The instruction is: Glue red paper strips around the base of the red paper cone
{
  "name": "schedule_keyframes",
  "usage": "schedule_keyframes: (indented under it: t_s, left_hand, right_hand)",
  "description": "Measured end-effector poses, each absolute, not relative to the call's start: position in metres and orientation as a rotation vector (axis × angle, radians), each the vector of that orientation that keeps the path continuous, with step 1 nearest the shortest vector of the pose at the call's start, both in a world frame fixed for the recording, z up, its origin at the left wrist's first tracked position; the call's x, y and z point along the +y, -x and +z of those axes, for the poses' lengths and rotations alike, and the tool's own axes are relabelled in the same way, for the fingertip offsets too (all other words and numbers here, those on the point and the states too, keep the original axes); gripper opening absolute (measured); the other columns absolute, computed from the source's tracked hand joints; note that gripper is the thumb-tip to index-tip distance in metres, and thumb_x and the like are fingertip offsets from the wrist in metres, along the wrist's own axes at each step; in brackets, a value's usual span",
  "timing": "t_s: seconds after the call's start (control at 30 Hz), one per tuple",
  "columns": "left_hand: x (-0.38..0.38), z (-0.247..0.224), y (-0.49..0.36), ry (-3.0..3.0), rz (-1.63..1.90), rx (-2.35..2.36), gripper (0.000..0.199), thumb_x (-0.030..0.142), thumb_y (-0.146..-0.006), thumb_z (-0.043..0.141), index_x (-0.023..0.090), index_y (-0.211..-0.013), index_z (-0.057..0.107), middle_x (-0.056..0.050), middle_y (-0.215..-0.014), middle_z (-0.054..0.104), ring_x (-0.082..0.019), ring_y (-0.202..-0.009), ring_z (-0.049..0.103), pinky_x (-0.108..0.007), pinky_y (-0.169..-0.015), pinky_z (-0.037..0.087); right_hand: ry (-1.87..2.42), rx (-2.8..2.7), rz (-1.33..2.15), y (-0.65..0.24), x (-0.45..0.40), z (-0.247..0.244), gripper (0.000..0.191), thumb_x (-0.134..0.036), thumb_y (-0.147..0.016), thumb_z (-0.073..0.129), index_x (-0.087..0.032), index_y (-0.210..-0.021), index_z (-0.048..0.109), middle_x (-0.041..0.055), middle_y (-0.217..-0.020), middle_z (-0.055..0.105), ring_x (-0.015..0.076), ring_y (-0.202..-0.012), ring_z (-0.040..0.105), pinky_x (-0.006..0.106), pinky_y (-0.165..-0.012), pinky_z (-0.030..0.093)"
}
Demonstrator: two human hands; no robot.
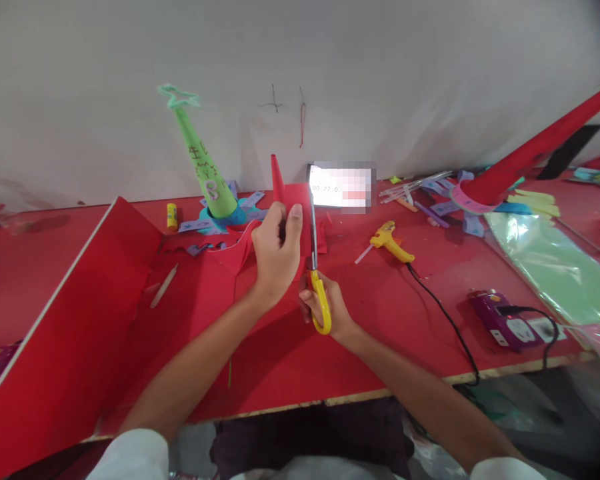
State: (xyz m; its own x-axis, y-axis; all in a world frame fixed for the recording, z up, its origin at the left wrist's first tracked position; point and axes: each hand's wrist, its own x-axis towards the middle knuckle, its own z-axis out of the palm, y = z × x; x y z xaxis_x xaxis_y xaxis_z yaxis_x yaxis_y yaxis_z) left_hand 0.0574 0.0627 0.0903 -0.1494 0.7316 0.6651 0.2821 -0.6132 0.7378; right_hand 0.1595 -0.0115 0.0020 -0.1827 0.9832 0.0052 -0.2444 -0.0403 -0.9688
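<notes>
My left hand (276,248) is closed on a piece of red paper (297,197), held up above the table. A narrow strip of the red sheet sticks up beyond the knuckles. In my right hand (336,304) is a pair of scissors with yellow handles (321,308), fingers wrapped round the grips. The scissor blades point away from me and lie along the paper's right edge. Whether they are parted cannot be made out. More red paper (235,250) lies curled on the table just left of my left hand.
A green cone hat (200,157) stands at the back left, a red cone hat (535,150) at the right. Past my right hand lies a yellow glue gun (391,242), its cord crossing toward a purple power box (505,320). A lit phone (330,187) leans against the wall. Red board (75,320) slants at left.
</notes>
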Motion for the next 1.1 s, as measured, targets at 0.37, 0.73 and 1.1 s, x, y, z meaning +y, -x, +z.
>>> schedule_keyframes:
  t_s: [0.37,0.73,1.1]
  left_hand:
    - [0.062,0.090,-0.057,-1.804,1.795,1.149,0.050,0.050,-0.107,0.053,0.022,-0.072,0.030,0.006,-0.063,0.028,-0.010,-0.056,0.028,-0.029,-0.051,0.024]
    - [0.060,0.085,-0.060,-1.791,1.768,1.138,0.049,0.046,-0.107,0.055,0.022,-0.072,0.031,0.006,-0.064,0.029,-0.010,-0.057,0.029,-0.028,-0.052,0.026]
    - [0.065,0.087,-0.061,-1.652,1.770,1.091,0.055,0.059,-0.103,0.057,0.022,-0.071,0.031,0.005,-0.066,0.029,-0.011,-0.059,0.027,-0.029,-0.053,0.029]
  right_hand:
    - [0.840,-1.197,1.435,-0.160,-0.010,0.000,0.072,-0.094,-0.076,0.063,-0.024,-0.085,0.048,-0.0107,-0.059,0.042,0.0057,-0.040,0.039,0.020,-0.037,0.038]
    - [0.823,-1.180,1.423,-0.162,-0.008,-0.013,0.065,-0.088,-0.084,0.062,-0.025,-0.088,0.048,-0.0102,-0.056,0.045,0.0074,-0.040,0.041,0.020,-0.037,0.039]
    - [0.921,-1.104,1.413,-0.161,-0.008,-0.002,0.068,-0.090,-0.078,0.065,-0.026,-0.084,0.044,-0.0118,-0.055,0.038,0.0068,-0.038,0.036,0.020,-0.032,0.036]
